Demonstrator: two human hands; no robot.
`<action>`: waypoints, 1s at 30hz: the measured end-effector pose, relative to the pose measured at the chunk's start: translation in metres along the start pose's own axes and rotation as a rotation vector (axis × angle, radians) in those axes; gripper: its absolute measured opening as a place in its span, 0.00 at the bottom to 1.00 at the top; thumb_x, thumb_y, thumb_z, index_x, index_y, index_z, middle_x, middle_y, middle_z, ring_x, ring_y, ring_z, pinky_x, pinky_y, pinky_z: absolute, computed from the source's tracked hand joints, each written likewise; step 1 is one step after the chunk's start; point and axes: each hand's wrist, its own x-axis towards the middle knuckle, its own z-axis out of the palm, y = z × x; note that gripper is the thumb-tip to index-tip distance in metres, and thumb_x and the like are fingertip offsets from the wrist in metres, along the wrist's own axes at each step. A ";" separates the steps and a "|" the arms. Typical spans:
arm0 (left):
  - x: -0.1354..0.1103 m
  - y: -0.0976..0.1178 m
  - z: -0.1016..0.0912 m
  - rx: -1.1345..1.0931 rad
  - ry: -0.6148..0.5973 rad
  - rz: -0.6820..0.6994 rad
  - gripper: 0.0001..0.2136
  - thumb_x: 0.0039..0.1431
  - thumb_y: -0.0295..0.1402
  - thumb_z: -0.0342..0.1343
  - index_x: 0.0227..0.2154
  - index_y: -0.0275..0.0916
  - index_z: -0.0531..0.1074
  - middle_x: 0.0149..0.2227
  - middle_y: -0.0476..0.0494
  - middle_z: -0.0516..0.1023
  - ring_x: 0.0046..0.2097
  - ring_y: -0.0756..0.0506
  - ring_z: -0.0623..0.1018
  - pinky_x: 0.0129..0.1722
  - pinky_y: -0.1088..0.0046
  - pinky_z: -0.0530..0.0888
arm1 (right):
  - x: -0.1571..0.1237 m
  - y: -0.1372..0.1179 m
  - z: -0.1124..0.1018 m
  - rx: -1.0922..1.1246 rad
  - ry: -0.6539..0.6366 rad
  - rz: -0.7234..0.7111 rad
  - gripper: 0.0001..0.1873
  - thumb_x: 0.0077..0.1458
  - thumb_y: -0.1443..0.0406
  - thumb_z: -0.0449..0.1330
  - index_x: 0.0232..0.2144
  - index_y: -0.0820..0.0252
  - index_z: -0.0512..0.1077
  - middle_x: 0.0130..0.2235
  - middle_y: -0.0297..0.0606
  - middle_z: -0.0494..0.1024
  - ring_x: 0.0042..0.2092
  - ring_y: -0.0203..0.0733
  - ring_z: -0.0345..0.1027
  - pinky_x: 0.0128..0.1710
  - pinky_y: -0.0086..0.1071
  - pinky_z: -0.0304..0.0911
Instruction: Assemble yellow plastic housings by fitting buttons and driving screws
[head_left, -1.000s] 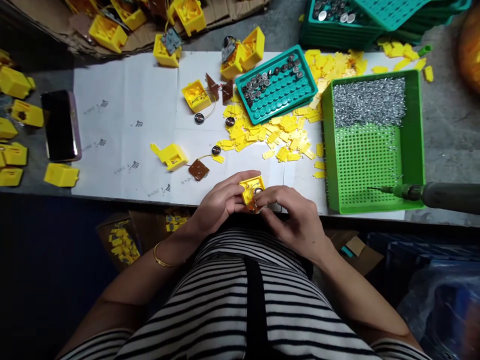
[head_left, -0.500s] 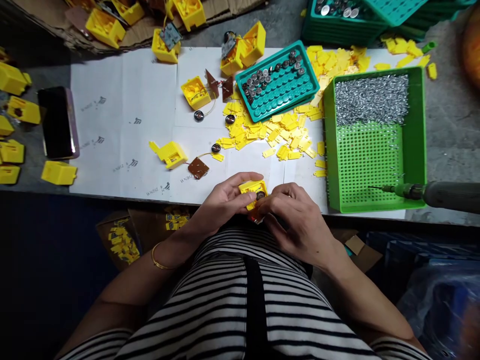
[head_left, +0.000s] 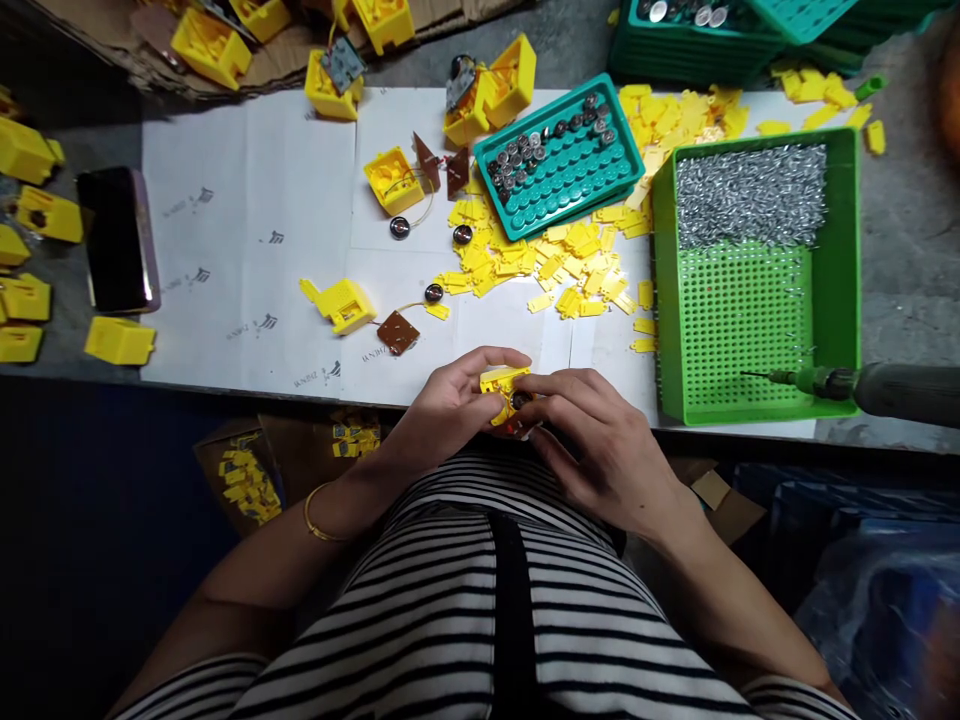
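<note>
The left hand (head_left: 442, 413) clasped a yellow case (head_left: 504, 378) at the bench (head_left: 911, 245) edge; the right hand (head_left: 604, 435) arched against it, fingers (head_left: 556, 384) bent, hold unclear; white paper (head_left: 247, 200) stretched leftward.

White sheet (head_left: 202, 130): repeated lettering (head_left: 373, 354) starting "ZHEN", some beside small dark logos (head_left: 267, 321); final letters too small to read.

We've a housing (head_left: 504, 378) btwn our L hand (head_left: 439, 415) & R hand (head_left: 604, 430), disc (head_left: 520, 400) at its R side. Fwd of our hands: loose tabs (head_left: 574, 258), tray (head_left: 574, 178) w/ discs (head_left: 535, 153) amid 'em. Fwd-R of us: bin (head_left: 841, 260), screws (head_left: 750, 195) in its far end, driver (head_left: 847, 383) over its near end. Fwd-L of our hands: 2nd housing (head_left: 346, 303), board (head_left: 398, 333) at its R. Far L: phone (head_left: 118, 240).
</note>
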 end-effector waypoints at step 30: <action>-0.007 0.000 -0.009 -0.105 -0.070 -0.015 0.23 0.51 0.23 0.57 0.52 0.39 0.73 0.45 0.44 0.79 0.44 0.48 0.78 0.44 0.74 0.75 | -0.002 0.008 0.001 -0.026 0.082 -0.061 0.15 0.61 0.71 0.56 0.50 0.60 0.69 0.41 0.43 0.76 0.43 0.42 0.66 0.41 0.36 0.65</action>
